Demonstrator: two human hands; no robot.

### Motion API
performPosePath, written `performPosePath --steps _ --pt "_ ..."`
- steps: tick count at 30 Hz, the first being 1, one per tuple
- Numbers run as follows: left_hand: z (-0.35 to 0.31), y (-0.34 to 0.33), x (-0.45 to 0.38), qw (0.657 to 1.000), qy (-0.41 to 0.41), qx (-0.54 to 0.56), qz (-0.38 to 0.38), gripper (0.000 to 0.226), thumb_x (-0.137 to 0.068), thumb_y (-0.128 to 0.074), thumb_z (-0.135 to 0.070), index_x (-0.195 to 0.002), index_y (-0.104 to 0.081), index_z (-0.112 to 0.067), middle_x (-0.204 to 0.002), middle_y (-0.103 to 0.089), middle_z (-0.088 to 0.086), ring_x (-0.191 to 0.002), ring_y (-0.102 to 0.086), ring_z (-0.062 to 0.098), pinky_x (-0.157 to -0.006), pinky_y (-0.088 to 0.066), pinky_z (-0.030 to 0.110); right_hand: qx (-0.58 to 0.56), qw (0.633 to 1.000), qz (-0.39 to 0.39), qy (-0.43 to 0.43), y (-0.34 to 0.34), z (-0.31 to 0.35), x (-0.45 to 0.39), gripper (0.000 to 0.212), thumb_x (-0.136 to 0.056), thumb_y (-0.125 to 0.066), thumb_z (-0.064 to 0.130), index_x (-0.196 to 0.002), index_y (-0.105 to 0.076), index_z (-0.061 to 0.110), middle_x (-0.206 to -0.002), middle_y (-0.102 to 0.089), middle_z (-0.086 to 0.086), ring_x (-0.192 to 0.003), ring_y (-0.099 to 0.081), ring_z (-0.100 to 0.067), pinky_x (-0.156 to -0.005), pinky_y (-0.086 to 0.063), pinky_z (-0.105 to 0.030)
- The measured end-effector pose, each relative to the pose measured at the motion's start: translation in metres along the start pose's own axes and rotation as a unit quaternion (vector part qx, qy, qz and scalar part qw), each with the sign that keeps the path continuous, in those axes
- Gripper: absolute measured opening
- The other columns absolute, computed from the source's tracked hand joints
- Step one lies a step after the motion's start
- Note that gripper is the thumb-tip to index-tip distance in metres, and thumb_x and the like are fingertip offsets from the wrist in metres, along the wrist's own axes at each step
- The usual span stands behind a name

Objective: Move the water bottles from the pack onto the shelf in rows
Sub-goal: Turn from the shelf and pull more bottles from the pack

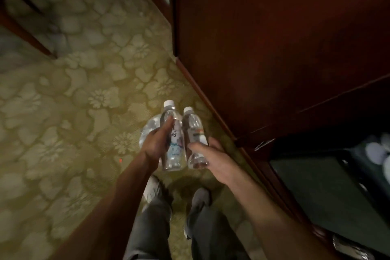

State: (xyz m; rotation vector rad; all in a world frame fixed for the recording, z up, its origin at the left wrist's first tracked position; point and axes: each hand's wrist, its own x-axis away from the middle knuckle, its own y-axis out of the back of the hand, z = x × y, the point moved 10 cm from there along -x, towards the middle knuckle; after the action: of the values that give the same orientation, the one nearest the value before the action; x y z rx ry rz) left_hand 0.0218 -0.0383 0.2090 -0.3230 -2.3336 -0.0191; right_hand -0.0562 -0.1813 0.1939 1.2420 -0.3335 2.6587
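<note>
Patterned olive-green carpet [63,99] with pale flower shapes covered the floor, seen from above by a person standing on it. At far left, dark wooden furniture legs [25,34] crossed the carpet. Moving right, the pack of water bottles [150,127] lay on the floor, mostly hidden behind the left hand [157,143]; its contents were too blurred to count. That hand gripped a clear water bottle [174,148] with a white cap and a printed label, fingers curled round its left side. Just beside it, almost touching, a second water bottle [194,129] with a white cap was held by the right hand [207,156], thumb across the front and fingers wrapped behind. Both bottles were lifted above the carpet, caps pointing away from the viewer. Below the hands, grey trousers [152,224] and shoes showed. Further right stood a tall dark red-brown wooden cabinet [274,38]. At lower right, a dim open compartment [329,188] held what might have been pale bottle caps [377,150].
</note>
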Motion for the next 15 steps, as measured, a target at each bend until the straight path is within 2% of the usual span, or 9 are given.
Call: performPosePath --steps 2,4,5,7,8,10,12,13,15 --pt "-0.03 -0.025 0.031 0.999 -0.021 0.01 0.044 0.061 -0.091 -0.057 -0.061 -0.11 -0.073 -0.006 -0.104 -0.075 0.021 -0.095 -0.073 0.037 -0.093 -0.055 0.052 -0.003 0.999 0.033 0.012 0.005 0.03 0.039 0.065 -0.06 -0.083 0.033 -0.122 -0.063 0.029 -0.113 -0.074 -0.001 -0.109 -0.069 -0.025 -0.086 -0.057 -0.044" --pt "-0.059 -0.045 0.059 0.998 -0.048 0.002 0.048 0.059 -0.084 -0.069 -0.057 -0.112 -0.072 -0.006 -0.107 -0.075 0.022 -0.1 -0.072 0.041 -0.095 -0.054 0.058 -0.008 0.999 0.034 0.035 0.013 0.058 0.071 0.062 -0.066 -0.081 0.028 -0.124 -0.059 0.036 -0.117 -0.072 0.0 -0.112 -0.067 -0.024 -0.091 -0.057 -0.049" --pt "-0.076 -0.055 0.071 0.996 -0.07 -0.017 0.043 0.058 -0.079 -0.073 -0.057 -0.11 -0.073 -0.007 -0.105 -0.076 0.021 -0.099 -0.073 0.041 -0.094 -0.054 0.061 -0.012 0.999 0.024 0.047 0.018 0.072 0.084 0.067 -0.071 -0.082 0.03 -0.132 -0.054 0.034 -0.119 -0.071 0.0 -0.112 -0.067 -0.024 -0.093 -0.056 -0.052" --pt "-0.107 -0.078 0.092 0.992 -0.111 -0.041 0.052 0.06 -0.071 -0.076 -0.058 -0.105 -0.076 -0.009 -0.1 -0.077 0.02 -0.095 -0.074 0.04 -0.092 -0.054 0.062 -0.014 0.997 -0.016 0.07 0.032 0.096 0.109 0.08 -0.08 -0.076 0.051 -0.147 -0.04 0.03 -0.13 -0.065 -0.002 -0.113 -0.067 -0.024 -0.096 -0.056 -0.049" --pt "-0.12 -0.09 0.101 0.989 -0.126 -0.041 0.062 0.06 -0.069 -0.077 -0.058 -0.104 -0.076 -0.009 -0.099 -0.077 0.02 -0.095 -0.074 0.041 -0.092 -0.054 0.062 -0.009 0.995 -0.049 0.089 0.042 0.11 0.122 0.075 -0.084 -0.067 0.059 -0.147 -0.039 0.029 -0.132 -0.062 -0.003 -0.111 -0.066 -0.023 -0.093 -0.058 -0.042" --pt "-0.142 -0.117 0.119 0.983 -0.148 -0.038 0.102 0.056 -0.072 -0.081 -0.051 -0.106 -0.075 -0.007 -0.102 -0.076 0.022 -0.097 -0.072 0.043 -0.093 -0.054 0.062 0.002 0.978 -0.139 0.154 0.069 0.136 0.157 0.042 -0.095 -0.054 0.054 -0.129 -0.05 0.03 -0.117 -0.066 -0.002 -0.095 -0.067 -0.013 -0.08 -0.059 -0.029" --pt "-0.164 -0.148 0.138 0.972 -0.173 -0.034 0.154 0.049 -0.075 -0.083 -0.041 -0.11 -0.074 -0.008 -0.105 -0.075 0.022 -0.098 -0.072 0.044 -0.089 -0.057 0.058 0.002 0.954 -0.196 0.226 0.097 0.159 0.196 0.03 -0.097 -0.057 0.044 -0.122 -0.053 0.029 -0.104 -0.071 0.0 -0.087 -0.07 -0.014 -0.081 -0.06 -0.04" --pt "-0.174 -0.163 0.149 0.965 -0.19 -0.038 0.177 0.049 -0.074 -0.085 -0.04 -0.111 -0.073 -0.009 -0.104 -0.076 0.021 -0.095 -0.073 0.042 -0.085 -0.058 0.054 0.009 0.947 -0.2 0.25 0.106 0.168 0.217 0.036 -0.093 -0.063 0.044 -0.125 -0.052 0.03 -0.105 -0.072 0.003 -0.09 -0.072 -0.016 -0.084 -0.06 -0.044" --pt "-0.191 -0.191 0.175 0.949 -0.222 -0.046 0.22 0.05 -0.072 -0.085 -0.038 -0.112 -0.072 -0.011 -0.103 -0.076 0.019 -0.089 -0.075 0.036 -0.081 -0.058 0.048 0.03 0.939 -0.201 0.278 0.12 0.183 0.257 0.055 -0.079 -0.074 0.05 -0.127 -0.053 0.032 -0.11 -0.072 0.007 -0.097 -0.073 -0.014 -0.088 -0.059 -0.043"
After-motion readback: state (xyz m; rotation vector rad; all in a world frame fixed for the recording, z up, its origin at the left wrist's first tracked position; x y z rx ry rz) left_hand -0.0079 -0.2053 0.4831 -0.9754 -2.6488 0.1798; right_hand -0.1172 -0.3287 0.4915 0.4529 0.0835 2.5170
